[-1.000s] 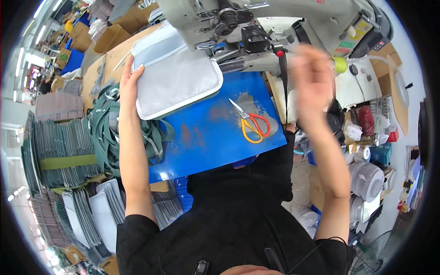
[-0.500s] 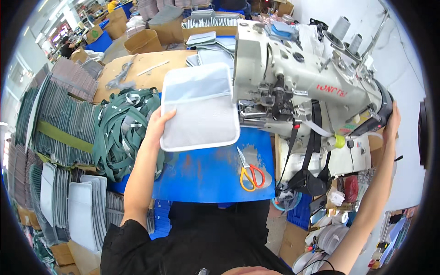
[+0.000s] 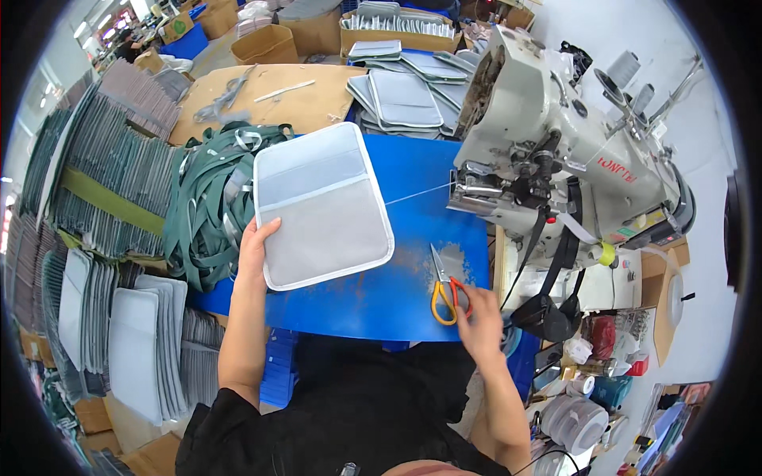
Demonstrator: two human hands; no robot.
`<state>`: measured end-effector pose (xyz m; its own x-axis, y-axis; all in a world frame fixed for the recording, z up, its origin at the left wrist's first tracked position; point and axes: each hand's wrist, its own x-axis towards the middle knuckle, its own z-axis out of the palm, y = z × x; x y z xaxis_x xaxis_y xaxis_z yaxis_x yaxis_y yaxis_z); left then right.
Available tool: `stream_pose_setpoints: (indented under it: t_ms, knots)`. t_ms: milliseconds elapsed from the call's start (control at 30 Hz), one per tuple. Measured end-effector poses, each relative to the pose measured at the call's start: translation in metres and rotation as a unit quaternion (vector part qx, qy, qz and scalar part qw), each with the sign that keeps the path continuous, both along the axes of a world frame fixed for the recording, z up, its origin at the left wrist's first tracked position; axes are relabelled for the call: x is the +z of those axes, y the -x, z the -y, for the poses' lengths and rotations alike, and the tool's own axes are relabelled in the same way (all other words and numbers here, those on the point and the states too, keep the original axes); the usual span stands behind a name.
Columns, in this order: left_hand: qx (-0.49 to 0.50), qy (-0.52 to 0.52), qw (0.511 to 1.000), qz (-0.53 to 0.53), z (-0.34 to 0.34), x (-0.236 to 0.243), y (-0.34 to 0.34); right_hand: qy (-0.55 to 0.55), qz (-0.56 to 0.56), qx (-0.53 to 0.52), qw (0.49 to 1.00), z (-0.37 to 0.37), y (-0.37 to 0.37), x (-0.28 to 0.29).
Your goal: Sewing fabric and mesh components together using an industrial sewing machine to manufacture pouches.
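My left hand point(image 3: 252, 252) grips the left edge of a grey fabric panel point(image 3: 325, 226) with rounded corners, white binding and a pocket seam across it, thumb on top. From its right edge a pale thread point(image 3: 421, 193) stretches to the needle area of a sewing machine point(image 3: 548, 159). At the blue tabletop's front right, my right hand point(image 3: 482, 329) has its fingers closed on the red handle of a pair of scissors point(image 3: 441, 279). The scissors' other handle is yellow, and their blades point away from me. Part of the grip is hidden behind the fingers.
Dark green straps point(image 3: 210, 206) lie heaped left of the panel. Stacked panels point(image 3: 119, 210) crowd the far left. More grey panels point(image 3: 405, 99) lie behind the blue tabletop point(image 3: 333, 309). Black straps point(image 3: 559, 254) hang below the machine, right of my right hand.
My right hand has come from the machine's right end to the scissors. My left hand has drawn the panel leftward and toward me, away from the machine, exposing the thread.
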<state>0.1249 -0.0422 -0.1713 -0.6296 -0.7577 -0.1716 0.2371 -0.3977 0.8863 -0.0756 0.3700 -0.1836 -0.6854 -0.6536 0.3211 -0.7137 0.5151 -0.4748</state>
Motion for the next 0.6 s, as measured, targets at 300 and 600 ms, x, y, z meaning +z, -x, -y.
stream_pose_setpoints:
  t_ms: [300, 600]
  knots:
    - [0.007, -0.089, 0.996, 0.011, 0.003, 0.003, -0.012, 0.052, 0.569, 0.009, 0.820, 0.004, 0.022, -0.038]
    - [0.018, -0.010, 1.000, 0.022, -0.014, 0.039, -0.010, 0.097, 0.376, 0.097, 0.916, 0.097, -0.003, 0.059]
